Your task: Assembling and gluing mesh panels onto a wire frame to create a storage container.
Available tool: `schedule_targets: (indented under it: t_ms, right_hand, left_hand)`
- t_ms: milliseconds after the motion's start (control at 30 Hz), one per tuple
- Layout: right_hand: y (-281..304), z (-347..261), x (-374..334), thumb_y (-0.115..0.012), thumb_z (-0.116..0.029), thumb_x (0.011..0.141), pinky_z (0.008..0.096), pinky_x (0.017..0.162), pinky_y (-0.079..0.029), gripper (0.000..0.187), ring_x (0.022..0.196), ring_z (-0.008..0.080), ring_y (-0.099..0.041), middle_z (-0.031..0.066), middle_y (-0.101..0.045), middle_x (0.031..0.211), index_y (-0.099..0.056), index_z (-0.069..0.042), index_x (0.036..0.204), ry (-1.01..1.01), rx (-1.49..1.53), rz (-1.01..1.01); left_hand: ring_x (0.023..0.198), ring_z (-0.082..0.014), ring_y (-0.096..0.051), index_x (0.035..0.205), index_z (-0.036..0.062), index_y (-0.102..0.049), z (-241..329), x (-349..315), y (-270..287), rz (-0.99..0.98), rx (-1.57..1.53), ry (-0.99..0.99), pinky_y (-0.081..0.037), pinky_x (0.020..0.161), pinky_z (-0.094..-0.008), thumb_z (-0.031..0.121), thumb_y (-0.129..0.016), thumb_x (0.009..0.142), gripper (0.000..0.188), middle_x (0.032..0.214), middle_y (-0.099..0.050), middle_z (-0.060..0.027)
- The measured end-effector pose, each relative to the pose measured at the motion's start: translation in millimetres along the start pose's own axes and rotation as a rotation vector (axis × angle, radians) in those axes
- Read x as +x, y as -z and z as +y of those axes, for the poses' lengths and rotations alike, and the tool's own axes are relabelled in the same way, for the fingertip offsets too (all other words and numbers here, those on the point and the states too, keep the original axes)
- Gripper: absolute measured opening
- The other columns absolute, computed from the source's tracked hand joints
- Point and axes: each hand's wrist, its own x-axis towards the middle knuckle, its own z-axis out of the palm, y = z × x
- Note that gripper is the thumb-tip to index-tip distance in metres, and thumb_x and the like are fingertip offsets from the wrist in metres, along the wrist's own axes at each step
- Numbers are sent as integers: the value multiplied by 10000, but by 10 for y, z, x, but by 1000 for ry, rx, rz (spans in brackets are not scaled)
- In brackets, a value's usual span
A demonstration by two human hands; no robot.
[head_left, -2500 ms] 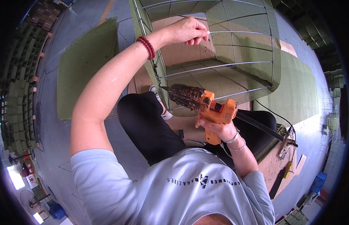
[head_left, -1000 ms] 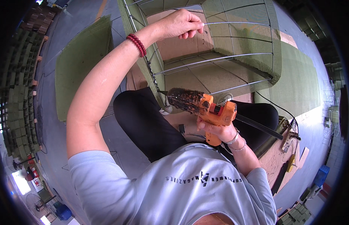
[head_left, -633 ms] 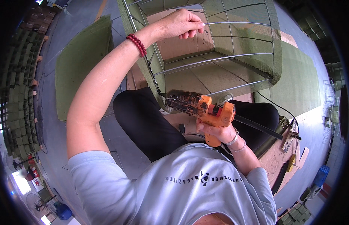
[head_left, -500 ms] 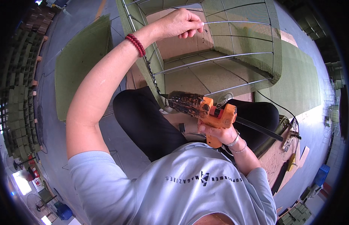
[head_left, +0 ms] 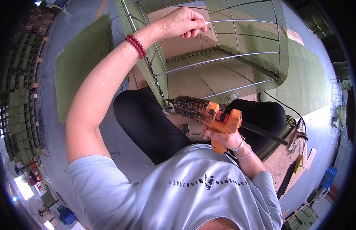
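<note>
A green mesh-covered wire frame (head_left: 247,71), shaped like an open box, tilts before my knees. High on it my left hand (head_left: 183,23) is closed, thumb and fingertips pinching the end of a metal wire (head_left: 243,20). In my right hand (head_left: 225,138) is an orange glue gun (head_left: 229,120), its front half coated in black residue. A long black glue stick (head_left: 264,132) juts from its rear. The gun's nozzle (head_left: 169,101) points left, close to the frame's lower left corner. Black glue blobs (head_left: 157,82) run along that left edge.
Green mesh sheets (head_left: 80,69) lie on the floor left and right of the frame. A black cord (head_left: 285,107) curves down at my right, beside cardboard (head_left: 281,166) bearing tools. Stacked green pieces (head_left: 17,99) line the far left; a blue crate (head_left: 328,176) stands far right.
The frame's top has shifted slightly up and left along with my left hand. The glue gun has moved a little right and down; both grips stay the same.
</note>
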Motion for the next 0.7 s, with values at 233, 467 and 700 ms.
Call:
schedule_targets:
  t_ms: [233, 467, 700]
  right_hand:
    - [33, 29, -63, -709, -175, 826, 276, 711, -496, 199, 788, 107, -588, 7, -622, 869, -625, -68, 971, -32, -98, -28]
    - [53, -35, -115, -689, -232, 851, 287, 728, -498, 225, 793, 139, -601, 35, -623, 863, -623, -57, 975, -61, -145, -57]
    - [56, -51, -201, -677, -282, 858, 337, 676, -484, 257, 726, 205, -588, 69, -612, 808, -629, -45, 947, -57, -318, -138]
  left_hand:
    - [517, -1, -449, 861, 77, -647, -20, 17, -16, 3, -1, -7, -369, 479, -164, 345, -524, 967, 313, 602, -516, 73]
    - [513, 0, -450, 865, 82, -650, -10, -8, -37, 9, 2, 2, -365, 470, -164, 349, -525, 966, 312, 600, -519, 76]
    - [520, 0, -451, 870, 73, -657, 36, -55, -88, 27, 35, 8, -366, 473, -162, 337, -527, 965, 309, 603, -519, 73]
